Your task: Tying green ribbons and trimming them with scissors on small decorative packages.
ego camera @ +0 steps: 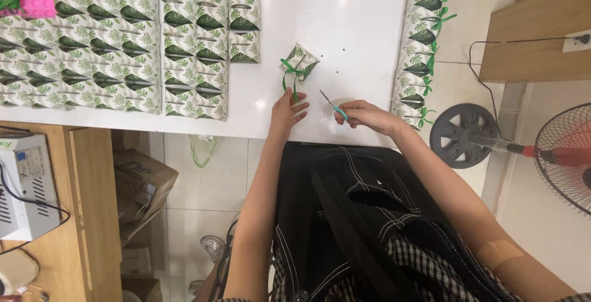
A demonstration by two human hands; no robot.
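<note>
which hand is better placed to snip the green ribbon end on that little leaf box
Right, probably: the right hand already holds the scissors, blades aimed toward the ribbon. The left hand touches the ribbon's tail below the box.
</note>
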